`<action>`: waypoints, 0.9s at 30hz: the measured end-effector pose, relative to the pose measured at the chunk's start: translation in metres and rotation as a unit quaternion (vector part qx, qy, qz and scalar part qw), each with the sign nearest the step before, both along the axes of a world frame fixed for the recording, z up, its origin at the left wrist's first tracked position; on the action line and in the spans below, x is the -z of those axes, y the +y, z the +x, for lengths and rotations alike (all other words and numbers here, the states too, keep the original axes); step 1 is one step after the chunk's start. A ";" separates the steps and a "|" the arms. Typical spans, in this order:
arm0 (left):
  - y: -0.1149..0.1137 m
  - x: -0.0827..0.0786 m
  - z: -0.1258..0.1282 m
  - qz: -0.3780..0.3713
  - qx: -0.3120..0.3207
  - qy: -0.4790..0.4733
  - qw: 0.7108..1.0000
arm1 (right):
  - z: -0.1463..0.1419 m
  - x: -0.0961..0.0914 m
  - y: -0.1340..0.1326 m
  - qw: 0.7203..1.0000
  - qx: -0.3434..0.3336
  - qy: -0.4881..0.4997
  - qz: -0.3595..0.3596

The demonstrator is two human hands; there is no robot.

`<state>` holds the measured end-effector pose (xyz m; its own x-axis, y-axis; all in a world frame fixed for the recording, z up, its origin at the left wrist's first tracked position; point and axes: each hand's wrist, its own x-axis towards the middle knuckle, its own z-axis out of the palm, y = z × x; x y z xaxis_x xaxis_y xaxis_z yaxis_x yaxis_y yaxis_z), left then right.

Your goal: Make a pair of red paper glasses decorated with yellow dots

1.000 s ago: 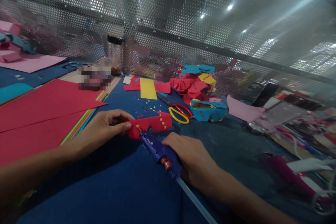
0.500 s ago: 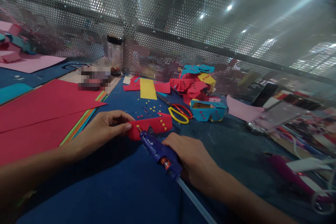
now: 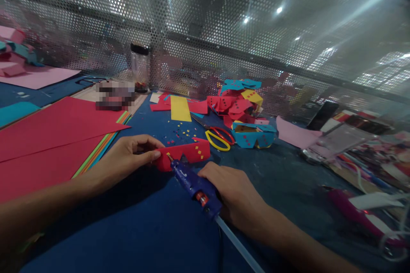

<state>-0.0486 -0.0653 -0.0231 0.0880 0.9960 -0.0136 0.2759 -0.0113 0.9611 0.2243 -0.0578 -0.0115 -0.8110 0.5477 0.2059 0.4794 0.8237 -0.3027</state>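
Pinched in my left hand is the left end of a red paper piece, which has a notch in its lower edge. Several small yellow squares dot its right end. My right hand is wrapped round a blue glue gun, whose nozzle meets the red paper near my left thumb, by a yellow square. A clear glue stick sticks out of the gun's back. Tiny coloured paper squares lie scattered just behind the red paper.
Scissors with red and yellow handles lie behind the red paper, near a blue paper piece and a heap of dotted paper pieces. Red sheets cover the left side. A jar stands at the back; a magenta tool lies right.
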 end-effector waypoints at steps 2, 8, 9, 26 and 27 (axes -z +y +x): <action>0.000 0.001 0.000 -0.002 0.001 -0.004 1.000 | 0.000 0.000 0.000 1.000 0.001 -0.004 -0.004; 0.000 0.002 -0.001 -0.009 0.009 -0.010 1.000 | 0.000 0.002 0.001 1.000 0.001 -0.001 -0.003; 0.000 0.002 -0.001 -0.010 0.009 -0.011 1.000 | -0.001 0.002 0.001 1.000 0.001 -0.001 -0.001; -0.001 0.002 -0.001 0.015 0.010 -0.010 1.000 | 0.000 0.005 0.002 1.000 0.008 -0.003 0.006; -0.001 0.002 0.000 0.014 0.008 -0.011 1.000 | 0.000 0.005 0.002 1.000 0.008 -0.005 0.005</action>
<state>-0.0489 -0.0658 -0.0254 0.1044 0.9944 0.0174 0.2542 -0.0436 0.9662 0.2239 -0.0562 -0.0163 -0.8046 0.5581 0.2028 0.4951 0.8191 -0.2898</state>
